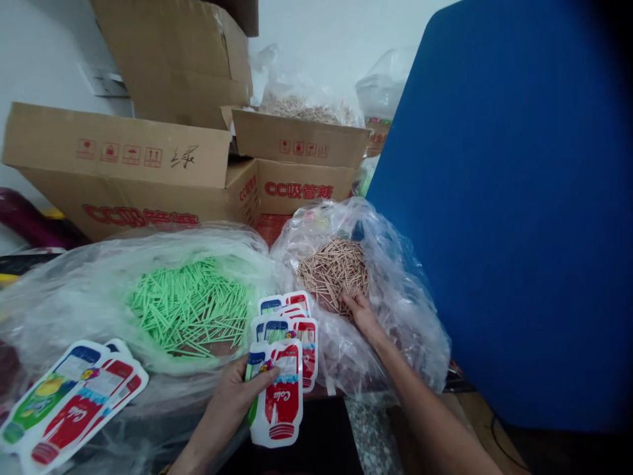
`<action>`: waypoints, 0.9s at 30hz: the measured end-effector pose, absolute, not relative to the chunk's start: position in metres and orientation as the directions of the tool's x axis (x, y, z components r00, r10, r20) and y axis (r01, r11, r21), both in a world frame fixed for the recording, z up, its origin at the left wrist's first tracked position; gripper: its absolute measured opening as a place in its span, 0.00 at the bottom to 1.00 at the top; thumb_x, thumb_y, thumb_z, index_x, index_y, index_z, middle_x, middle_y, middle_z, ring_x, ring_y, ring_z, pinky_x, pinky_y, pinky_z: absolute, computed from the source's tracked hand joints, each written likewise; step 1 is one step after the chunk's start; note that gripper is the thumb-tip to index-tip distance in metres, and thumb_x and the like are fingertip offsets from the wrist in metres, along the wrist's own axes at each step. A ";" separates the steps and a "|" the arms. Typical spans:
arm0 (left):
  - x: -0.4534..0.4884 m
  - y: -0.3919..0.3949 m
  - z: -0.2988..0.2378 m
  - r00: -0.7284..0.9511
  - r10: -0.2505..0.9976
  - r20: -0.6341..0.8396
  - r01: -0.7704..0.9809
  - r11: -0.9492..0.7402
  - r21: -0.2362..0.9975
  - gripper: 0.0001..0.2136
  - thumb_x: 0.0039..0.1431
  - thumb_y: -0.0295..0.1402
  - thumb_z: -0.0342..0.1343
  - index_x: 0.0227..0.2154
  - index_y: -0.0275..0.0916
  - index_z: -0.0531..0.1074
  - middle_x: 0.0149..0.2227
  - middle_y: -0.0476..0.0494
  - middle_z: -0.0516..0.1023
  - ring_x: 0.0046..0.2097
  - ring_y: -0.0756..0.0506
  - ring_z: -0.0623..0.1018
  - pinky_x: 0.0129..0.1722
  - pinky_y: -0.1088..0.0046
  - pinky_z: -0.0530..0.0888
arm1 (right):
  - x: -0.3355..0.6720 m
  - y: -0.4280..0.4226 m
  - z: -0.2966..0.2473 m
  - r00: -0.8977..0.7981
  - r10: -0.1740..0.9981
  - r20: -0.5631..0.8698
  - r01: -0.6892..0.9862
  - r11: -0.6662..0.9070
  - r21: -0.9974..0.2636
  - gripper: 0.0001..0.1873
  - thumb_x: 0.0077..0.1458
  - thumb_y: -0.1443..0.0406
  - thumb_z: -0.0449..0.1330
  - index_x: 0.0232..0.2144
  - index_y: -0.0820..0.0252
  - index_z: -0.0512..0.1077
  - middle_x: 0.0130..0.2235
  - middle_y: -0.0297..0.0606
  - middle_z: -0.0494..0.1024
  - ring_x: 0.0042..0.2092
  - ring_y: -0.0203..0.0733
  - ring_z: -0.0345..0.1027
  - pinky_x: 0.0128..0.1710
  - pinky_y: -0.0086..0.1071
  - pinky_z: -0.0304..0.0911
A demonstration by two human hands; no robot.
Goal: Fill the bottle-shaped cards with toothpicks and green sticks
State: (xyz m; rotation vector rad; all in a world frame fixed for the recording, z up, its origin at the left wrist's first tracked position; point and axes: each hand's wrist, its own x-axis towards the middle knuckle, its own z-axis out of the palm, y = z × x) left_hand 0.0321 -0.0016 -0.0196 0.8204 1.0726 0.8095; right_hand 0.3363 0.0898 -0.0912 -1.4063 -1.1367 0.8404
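Observation:
My left hand point(236, 394) grips a bottle-shaped cola pouch point(277, 400) with red and white print; green sticks show at its opening. Behind it lie several more pouches point(288, 326) in a loose stack. My right hand point(362, 314) reaches into a clear plastic bag point(395, 290) of brown sticks point(332, 269), its fingers buried among them. To the left, another clear bag point(74, 290) holds a heap of green sticks point(190, 305).
More printed pouches point(69, 399) lie at the lower left. Cardboard boxes point(123, 165) with red lettering stand behind the bags, one topped by another bag of brown sticks point(301, 105). A large blue panel point(509, 211) fills the right side.

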 end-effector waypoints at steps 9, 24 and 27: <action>0.029 -0.003 -0.024 0.254 0.876 -0.409 -0.138 0.451 0.882 0.13 0.45 0.36 0.67 0.32 0.35 0.76 0.29 0.44 0.83 0.28 0.45 0.79 0.30 0.72 0.76 | 0.341 0.090 -0.085 0.280 0.951 0.132 0.090 0.111 -0.990 0.14 0.50 0.51 0.59 0.29 0.53 0.70 0.30 0.34 0.74 0.35 0.43 0.66 0.44 0.37 0.59; 0.034 -0.001 -0.014 0.323 0.865 -0.384 -0.123 0.441 0.889 0.12 0.48 0.35 0.66 0.34 0.34 0.76 0.30 0.44 0.83 0.29 0.45 0.79 0.30 0.73 0.75 | 0.345 0.097 -0.056 0.348 0.937 0.006 -0.356 0.139 -0.924 0.15 0.45 0.55 0.66 0.32 0.55 0.70 0.26 0.30 0.75 0.31 0.40 0.72 0.36 0.37 0.69; 0.043 0.000 -0.009 0.355 0.860 -0.367 -0.103 0.426 0.899 0.12 0.47 0.36 0.67 0.32 0.33 0.76 0.30 0.43 0.83 0.30 0.45 0.79 0.32 0.73 0.74 | 0.337 0.093 -0.041 0.349 0.937 -0.005 -0.466 0.168 -0.869 0.11 0.47 0.59 0.66 0.32 0.55 0.69 0.27 0.29 0.75 0.33 0.39 0.74 0.38 0.38 0.71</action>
